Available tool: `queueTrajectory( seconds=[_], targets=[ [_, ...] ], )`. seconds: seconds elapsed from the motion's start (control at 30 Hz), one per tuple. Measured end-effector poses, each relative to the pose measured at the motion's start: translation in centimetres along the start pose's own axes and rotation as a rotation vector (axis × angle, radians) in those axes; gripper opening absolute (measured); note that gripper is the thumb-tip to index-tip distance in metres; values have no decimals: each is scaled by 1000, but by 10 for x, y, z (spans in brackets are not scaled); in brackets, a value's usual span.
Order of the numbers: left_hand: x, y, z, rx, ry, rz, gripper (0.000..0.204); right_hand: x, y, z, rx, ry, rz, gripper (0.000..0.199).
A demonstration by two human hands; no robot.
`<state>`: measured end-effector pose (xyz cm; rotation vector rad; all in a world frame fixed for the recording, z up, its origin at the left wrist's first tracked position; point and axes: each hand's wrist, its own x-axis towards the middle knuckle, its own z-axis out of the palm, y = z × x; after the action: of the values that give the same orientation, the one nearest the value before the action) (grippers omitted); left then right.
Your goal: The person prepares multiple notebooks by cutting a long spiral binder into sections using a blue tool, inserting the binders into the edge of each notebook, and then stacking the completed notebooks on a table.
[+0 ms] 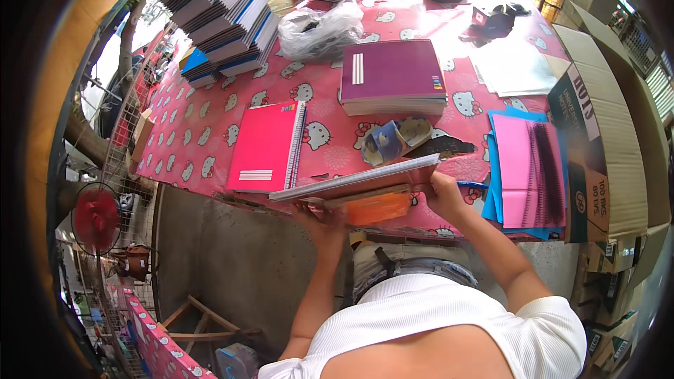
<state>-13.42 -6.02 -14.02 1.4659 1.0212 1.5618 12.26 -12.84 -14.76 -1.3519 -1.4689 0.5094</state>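
A table (pixel 210 133) under a pink patterned cloth fills the view, with a tall slanting stack of notebooks (pixel 217 7) at its far left, a cardboard box (pixel 604 168) at the right edge, a purple pile of notebooks (pixel 393 74) in the middle and a red spiral notebook (pixel 267 147) lying flat nearer the person. At the near edge both hands hold up a thin spiral notebook (pixel 354 177), seen almost edge-on and tilted, with an orange object (pixel 379 208) just beneath it (what it is I cannot tell). The right hand (pixel 444 193) is closed around the notebook's right end, thumb over the top; the left hand (pixel 324 221) is under its lower left part, fingers curled, though exactly what they pinch is hidden. It looks light and somewhat floppy, so it would likely sag if held by one corner; gripping both ends, or the stiffer wire-bound spine, seems safest, since the glossy covers may slip.
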Motion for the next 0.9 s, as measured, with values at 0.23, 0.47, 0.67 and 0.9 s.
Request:
queueTrajectory(
  seconds=[0.23,0.47,0.67,0.9],
  targets=[
    [43,106,51,590,-163,491,103,-18,6,19,-209,170,-23,33],
    [54,127,97,771,-757,713,61,16,37,-145,-602,277,453,37],
    [68,118,104,463,-643,686,25,3,84,-235,-1094,291,856,32],
    [67,119,108,388,-598,623,13,3,36,-199,-990,371,245,31]
  ],
)
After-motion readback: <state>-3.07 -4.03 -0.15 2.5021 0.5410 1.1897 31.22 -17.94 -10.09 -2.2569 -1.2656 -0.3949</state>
